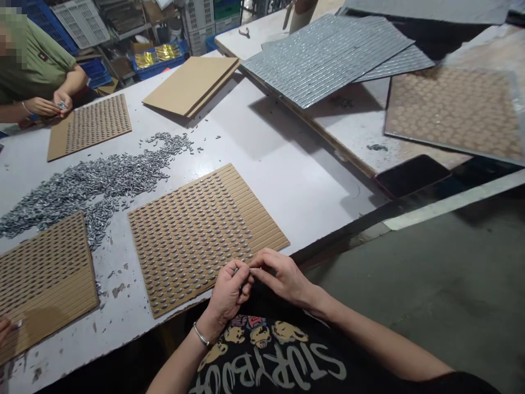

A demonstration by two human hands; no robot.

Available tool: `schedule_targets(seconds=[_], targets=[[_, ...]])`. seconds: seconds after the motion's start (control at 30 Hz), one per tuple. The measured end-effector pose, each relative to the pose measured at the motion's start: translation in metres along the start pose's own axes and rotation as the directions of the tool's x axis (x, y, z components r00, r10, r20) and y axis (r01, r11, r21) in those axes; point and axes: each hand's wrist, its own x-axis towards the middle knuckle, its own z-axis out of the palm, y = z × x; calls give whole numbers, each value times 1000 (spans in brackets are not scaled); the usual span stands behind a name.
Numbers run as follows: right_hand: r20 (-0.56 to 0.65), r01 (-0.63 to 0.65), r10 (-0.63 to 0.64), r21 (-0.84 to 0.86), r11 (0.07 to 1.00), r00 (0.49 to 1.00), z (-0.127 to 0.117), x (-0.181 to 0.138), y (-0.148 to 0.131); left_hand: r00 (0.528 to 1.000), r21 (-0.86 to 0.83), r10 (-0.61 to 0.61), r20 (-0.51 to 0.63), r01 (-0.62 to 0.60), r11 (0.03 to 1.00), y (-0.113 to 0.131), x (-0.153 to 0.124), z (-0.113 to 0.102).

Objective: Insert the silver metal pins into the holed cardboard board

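Observation:
My left hand is closed, its fingers curled around small grey spindle-shaped pieces, of which only a bit shows by the thumb. My right hand pinches thumb and forefinger together, the tips meeting my left fingertips; what lies between them is too small to make out. Both hands are at the near edge of a brown grooved board. Rows of the same grey pieces fill most of its grooves, while a strip along its right side shows bare grooves.
A heap of loose grey pieces lies beyond the board. Another filled board is at left, with a person's fingers on it. Across the table a person in green handles pieces beside a third board. Stacked boards, silvery sheets and a phone lie farther off.

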Motion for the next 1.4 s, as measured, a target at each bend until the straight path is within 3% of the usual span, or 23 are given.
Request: schedule_targets(seconds=[0.13,0.27,0.37,0.43,0.67,0.83,1.0,1.27,1.4], targets=[[-64,-194,204,140,971,977,6,-1,-1,998,28,32,-61,-30,999,-5,3,2],[16,-402,421,335,852,907,11,-1,-1,988,125,114,-106,-100,987,-9,6,0],[84,-469,491,470,747,867,14,0,1,985,146,139,-107,-122,982,-10,7,-1],[88,-471,499,501,726,862,16,0,1,987,108,124,-101,-113,988,-10,7,-2],[-96,-332,357,210,920,929,20,-3,2,986,31,93,-142,-89,996,-11,7,2],[-175,-386,384,19,922,907,1,19,26,961,-21,161,-226,-170,985,-4,10,0],[-152,-373,343,-269,888,927,-7,40,41,981,-43,111,-160,-119,992,0,7,-3],[-169,-365,324,-388,846,931,0,44,49,985,-20,71,-160,-75,997,-1,8,-5],[-214,-350,306,-219,911,928,-3,38,39,984,-43,46,-171,-54,998,1,7,-4]])
